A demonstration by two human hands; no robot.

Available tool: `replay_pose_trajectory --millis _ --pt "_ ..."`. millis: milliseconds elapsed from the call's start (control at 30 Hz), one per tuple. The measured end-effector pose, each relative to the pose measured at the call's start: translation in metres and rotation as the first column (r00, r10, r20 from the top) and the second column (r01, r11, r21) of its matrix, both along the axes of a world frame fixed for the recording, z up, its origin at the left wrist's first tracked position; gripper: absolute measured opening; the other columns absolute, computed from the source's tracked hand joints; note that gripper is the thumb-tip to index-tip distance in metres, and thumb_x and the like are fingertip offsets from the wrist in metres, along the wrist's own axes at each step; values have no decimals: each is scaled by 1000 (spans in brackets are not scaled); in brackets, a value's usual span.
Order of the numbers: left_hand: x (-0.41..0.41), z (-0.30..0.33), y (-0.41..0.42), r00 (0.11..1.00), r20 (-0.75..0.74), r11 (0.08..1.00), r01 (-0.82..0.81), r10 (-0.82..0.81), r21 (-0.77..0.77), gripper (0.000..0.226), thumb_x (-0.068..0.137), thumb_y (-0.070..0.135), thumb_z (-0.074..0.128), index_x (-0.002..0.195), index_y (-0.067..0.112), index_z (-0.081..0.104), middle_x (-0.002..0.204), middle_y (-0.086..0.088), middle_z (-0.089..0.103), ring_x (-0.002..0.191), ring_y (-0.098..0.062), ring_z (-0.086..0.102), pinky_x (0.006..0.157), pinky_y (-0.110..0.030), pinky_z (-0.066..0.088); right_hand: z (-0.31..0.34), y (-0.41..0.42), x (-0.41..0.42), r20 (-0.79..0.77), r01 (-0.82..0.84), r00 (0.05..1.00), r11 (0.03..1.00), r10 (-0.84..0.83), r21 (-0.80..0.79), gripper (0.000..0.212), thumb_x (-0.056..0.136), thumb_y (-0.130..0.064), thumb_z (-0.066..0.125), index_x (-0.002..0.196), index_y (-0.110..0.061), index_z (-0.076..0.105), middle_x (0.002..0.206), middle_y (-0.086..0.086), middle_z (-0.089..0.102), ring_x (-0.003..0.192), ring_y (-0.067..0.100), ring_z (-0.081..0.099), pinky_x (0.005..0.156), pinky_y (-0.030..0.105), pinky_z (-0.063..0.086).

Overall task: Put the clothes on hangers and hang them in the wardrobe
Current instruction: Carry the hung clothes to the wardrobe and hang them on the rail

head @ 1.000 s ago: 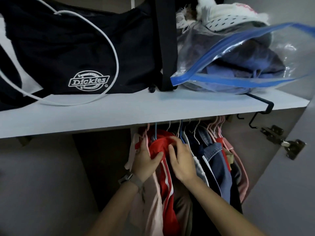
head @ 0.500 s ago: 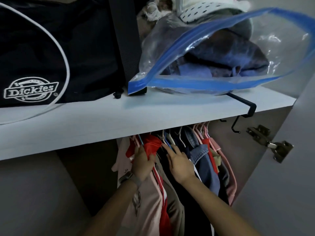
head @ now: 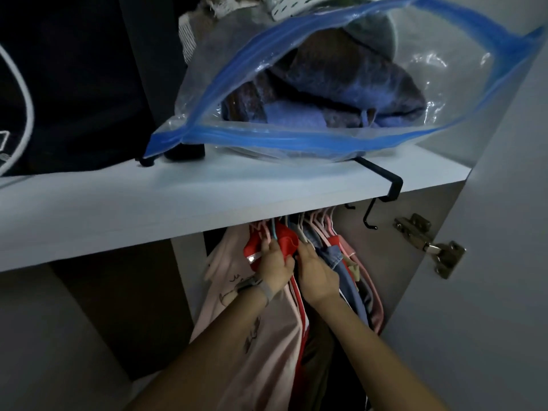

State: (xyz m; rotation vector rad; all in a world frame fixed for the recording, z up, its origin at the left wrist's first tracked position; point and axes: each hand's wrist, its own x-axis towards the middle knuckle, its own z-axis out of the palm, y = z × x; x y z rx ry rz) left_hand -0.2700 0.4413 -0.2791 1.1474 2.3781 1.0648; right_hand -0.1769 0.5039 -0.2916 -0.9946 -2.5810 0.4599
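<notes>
We judged hanging underway at frame centre: left hand gripped the red garment, right hand pressed flat, parting neighbours. Next: hook the rail.

- A white shelf is seen spanning the wardrobe, directly above the point where the two hands meet among the hanging clothes.
- A clear zip bag with blue seal strips, filled with folded blue and brown fabric, is laid on the shelf above and right of the grip.
- A black bag is set on the shelf above and left of the grip.
- A black metal hook is clipped over the shelf's front edge, up and right of the grip.
</notes>
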Motion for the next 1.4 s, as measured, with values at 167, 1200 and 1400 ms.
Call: replay_pose_trajectory --millis 167,1200,1400 --pt "0 -9 -33 1000 -26 995 18 -16 95 59 97 38 45 148 15 28 157 -12 12 137 -22 31 99 -15 23 -7 -3 8 -84 -145 986 989 143 -18 51 103 -21 31 152 -31 22 150 -6 38 124 16 49 83 34 49" --pt "123 -70 -163 665 -194 681 628 -721 -377 45 94 28 48 138 19 45 137 1 48 124 -15 48 101 -22 38 -86 -182 266 363 379 881 911 -302 -163 55 99 -35 45 150 -26 28 155 2 27 140 27 25 113 36 30" --pt "195 -78 -159 549 -221 587 696 -806 -414 43 93 28 45 136 26 46 137 6 49 121 -15 51 97 -30 44 -98 -217 355 436 562 786 802 -439 -205 53 99 -34 45 149 -24 31 149 3 38 135 28 33 107 40 38"
